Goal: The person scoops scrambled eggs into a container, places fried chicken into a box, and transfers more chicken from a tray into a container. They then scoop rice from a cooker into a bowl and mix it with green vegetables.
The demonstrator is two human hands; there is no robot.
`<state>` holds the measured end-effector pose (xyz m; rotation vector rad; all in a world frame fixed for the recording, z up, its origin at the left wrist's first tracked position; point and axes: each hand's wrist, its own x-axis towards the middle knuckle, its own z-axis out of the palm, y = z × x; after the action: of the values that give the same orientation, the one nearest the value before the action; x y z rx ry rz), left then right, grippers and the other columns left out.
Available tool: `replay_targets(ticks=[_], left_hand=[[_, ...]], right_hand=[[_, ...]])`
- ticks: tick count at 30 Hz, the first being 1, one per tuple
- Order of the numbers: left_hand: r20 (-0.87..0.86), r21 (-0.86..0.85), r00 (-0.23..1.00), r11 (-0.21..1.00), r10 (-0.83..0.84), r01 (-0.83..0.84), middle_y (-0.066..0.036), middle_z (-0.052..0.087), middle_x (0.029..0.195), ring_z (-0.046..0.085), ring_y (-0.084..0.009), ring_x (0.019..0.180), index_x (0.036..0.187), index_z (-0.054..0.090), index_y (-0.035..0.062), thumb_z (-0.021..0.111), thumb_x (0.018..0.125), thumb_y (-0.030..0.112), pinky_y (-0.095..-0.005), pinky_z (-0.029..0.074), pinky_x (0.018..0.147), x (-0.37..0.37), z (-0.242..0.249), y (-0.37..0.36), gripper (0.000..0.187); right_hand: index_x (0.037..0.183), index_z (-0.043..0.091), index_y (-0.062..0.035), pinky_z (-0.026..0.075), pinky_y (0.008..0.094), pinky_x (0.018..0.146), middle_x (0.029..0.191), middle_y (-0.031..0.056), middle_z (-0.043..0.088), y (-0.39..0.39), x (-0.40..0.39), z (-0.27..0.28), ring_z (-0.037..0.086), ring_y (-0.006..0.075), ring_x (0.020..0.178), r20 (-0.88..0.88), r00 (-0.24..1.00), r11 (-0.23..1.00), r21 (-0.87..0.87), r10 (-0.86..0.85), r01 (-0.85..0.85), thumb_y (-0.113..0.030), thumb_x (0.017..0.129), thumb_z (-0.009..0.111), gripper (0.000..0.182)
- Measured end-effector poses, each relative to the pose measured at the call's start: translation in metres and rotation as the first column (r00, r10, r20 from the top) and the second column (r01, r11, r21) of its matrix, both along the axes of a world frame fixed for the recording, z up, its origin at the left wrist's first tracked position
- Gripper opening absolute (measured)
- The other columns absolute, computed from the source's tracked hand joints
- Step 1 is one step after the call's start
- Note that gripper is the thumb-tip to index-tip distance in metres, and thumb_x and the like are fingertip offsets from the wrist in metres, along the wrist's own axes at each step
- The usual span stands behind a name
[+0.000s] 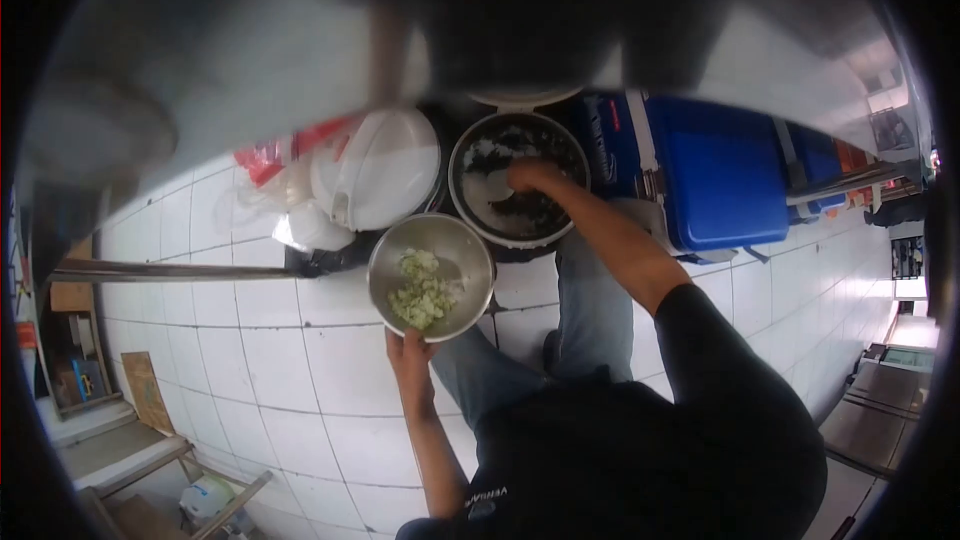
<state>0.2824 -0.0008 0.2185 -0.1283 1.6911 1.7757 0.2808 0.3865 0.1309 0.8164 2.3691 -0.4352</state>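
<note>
My left hand (408, 350) grips the near rim of a round metal bowl (478, 250), its fingers closed on the edge. A heap of pale green, crumbly food (422, 292) lies in the bowl, which is tilted a little. To the right stands a round rice cooker (582, 155) with a raised lid (525, 97). White rice (485, 215) lies in it, with dark patches of the inside showing. My right hand (532, 176) reaches into the cooker with its fingers closed; what they hold, perhaps a pale paddle, is hard to make out.
Left of the cooker stands a container with a white lid (390, 155), near plastic bags (290, 185) and a red packet (262, 162). Blue cooler boxes (725, 175) are on the right. A metal counter (240, 40) overhangs the far side. White tiles (345, 370) cover the floor.
</note>
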Motion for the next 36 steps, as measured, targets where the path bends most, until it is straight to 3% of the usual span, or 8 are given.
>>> replay_targets(ticks=[5,7,9,11,18,24,33,36], left_hand=[[0.024,-0.018,1.0,1.0,-0.009,0.01,-0.012,0.058,0.122,0.063,-0.0198,0.1,0.138,0.042,0.0041,0.049,0.095,0.015,-0.031,0.056,0.078,-0.005,-0.036,0.002,0.045],[0.017,0.033,1.0,0.999,-0.024,0.024,-0.012,0.058,0.122,0.062,-0.0195,0.101,0.138,0.042,0.0044,0.048,0.095,0.015,-0.0308,0.055,0.078,-0.013,-0.042,0.007,0.045],[-0.034,0.054,0.999,0.998,-0.026,0.027,-0.012,0.058,0.121,0.062,-0.0192,0.101,0.138,0.041,0.0047,0.048,0.095,0.015,-0.0306,0.055,0.078,-0.019,-0.044,0.006,0.044],[-0.057,0.057,0.998,0.998,-0.012,0.015,-0.012,0.059,0.121,0.063,-0.0187,0.1,0.137,0.042,0.0049,0.047,0.095,0.015,-0.0299,0.055,0.076,-0.022,-0.046,0.004,0.044],[-0.037,0.026,0.999,1.0,-0.009,0.01,-0.011,0.061,0.118,0.064,-0.0173,0.099,0.135,0.046,0.0045,0.048,0.095,0.015,-0.0267,0.055,0.073,-0.03,-0.077,-0.018,0.042],[0.075,0.111,0.996,0.993,0.041,-0.049,-0.014,0.058,0.119,0.064,-0.0194,0.092,0.134,0.043,0.0039,0.047,0.088,0.013,-0.0323,0.055,0.073,-0.02,-0.058,-0.004,0.047],[0.374,0.407,0.923,0.91,-0.087,-0.079,-0.016,0.047,0.132,0.055,-0.0312,0.115,0.145,0.027,0.0135,0.042,0.074,0.0,-0.0531,0.054,0.083,-0.044,-0.129,0.022,0.074],[0.363,0.427,0.92,0.904,-0.145,-0.026,-0.015,0.05,0.127,0.055,-0.0316,0.113,0.134,0.036,0.0061,0.043,0.076,0.0,-0.0523,0.052,0.086,-0.055,-0.122,0.045,0.059]], right_hand=[[0.107,0.068,0.0015,0.051,0.0459,0.077,0.105,0.0221,0.068,0.041,0.005,-0.103,0.068,0.0336,0.089,0.004,0.925,0.925,-0.044,0.379,-0.379,-0.016,0.087,0.05,0.032],[0.105,0.069,0.0019,0.052,0.0451,0.072,0.103,0.0219,0.069,0.04,0.001,-0.095,0.068,0.0343,0.084,0.045,0.968,0.96,-0.145,0.246,-0.238,-0.015,0.087,0.051,0.03],[0.1,0.07,0.0019,0.052,0.044,0.068,0.1,0.0216,0.07,0.013,-0.005,-0.033,0.069,0.0345,0.08,0.164,0.943,0.862,-0.383,-0.291,0.333,-0.013,0.087,0.051,0.028],[0.097,0.071,0.0007,0.051,0.0432,0.065,0.095,0.0214,0.07,0.016,-0.01,-0.045,0.069,0.0328,0.077,0.158,0.93,0.799,-0.476,-0.332,0.367,-0.013,0.085,0.054,0.025],[0.096,0.071,-0.0056,0.055,0.0435,0.067,0.089,0.0183,0.069,-0.035,-0.001,0.01,0.07,0.0333,0.084,-0.069,0.916,0.909,0.172,0.396,-0.38,-0.015,0.084,0.057,0.021],[0.096,0.071,-0.0049,0.056,0.0445,0.077,0.095,0.0172,0.07,-0.056,0.015,0.02,0.069,0.0334,0.091,-0.091,0.852,0.824,0.325,0.516,-0.464,-0.015,0.087,0.054,0.022],[0.097,0.071,-0.0021,0.054,0.0454,0.076,0.1,0.0238,0.068,-0.015,0.006,-0.055,0.067,0.0381,0.091,-0.139,0.896,0.904,-0.013,0.421,-0.427,-0.013,0.087,0.052,0.024],[0.097,0.071,0.0008,0.052,0.0422,0.075,0.098,0.0172,0.071,-0.006,0.005,-0.058,0.067,0.027,0.082,-0.058,0.908,0.891,-0.177,0.415,-0.418,-0.012,0.083,0.059,0.023]])
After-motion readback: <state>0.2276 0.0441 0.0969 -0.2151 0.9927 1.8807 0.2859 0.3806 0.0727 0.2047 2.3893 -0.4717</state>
